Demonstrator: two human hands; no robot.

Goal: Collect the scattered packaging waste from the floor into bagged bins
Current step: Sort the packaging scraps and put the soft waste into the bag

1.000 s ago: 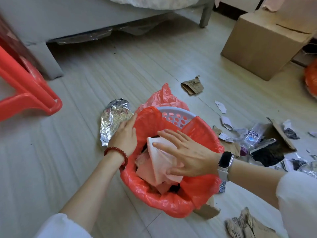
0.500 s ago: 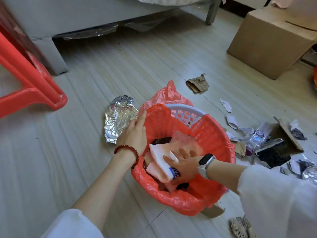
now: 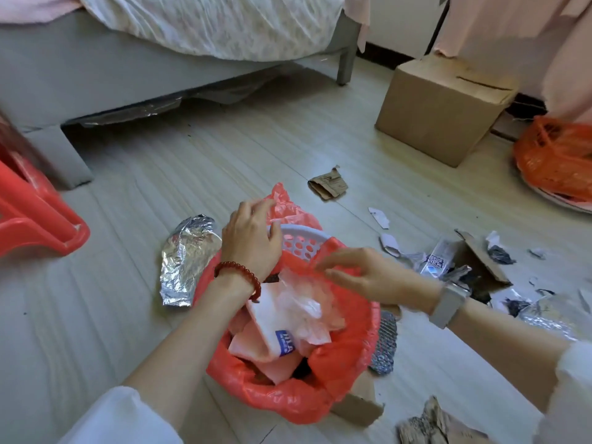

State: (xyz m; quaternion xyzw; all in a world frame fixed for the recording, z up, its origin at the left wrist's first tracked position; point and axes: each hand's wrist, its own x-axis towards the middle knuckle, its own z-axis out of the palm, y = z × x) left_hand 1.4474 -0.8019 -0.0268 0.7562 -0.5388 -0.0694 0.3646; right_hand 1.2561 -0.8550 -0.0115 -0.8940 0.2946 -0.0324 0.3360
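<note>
Head view: left hand (image 3: 253,238) pinches the red bag liner (image 3: 288,206), right hand (image 3: 362,274) hovers slack-fingered; best stretch it evenly over the basket rim (image 3: 301,232) between them.

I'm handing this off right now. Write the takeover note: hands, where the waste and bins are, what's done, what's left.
Left hand: at the far rim of the bin, fingers on the red bag; grip unclear.
Right hand: open over the bin, holding nothing.
Done: pink and white wrappers are in the bin.
Left: foil wrapper beside the bin, cardboard scrap beyond it, litter pile to the right. A second bagged bin sits far right.
</note>
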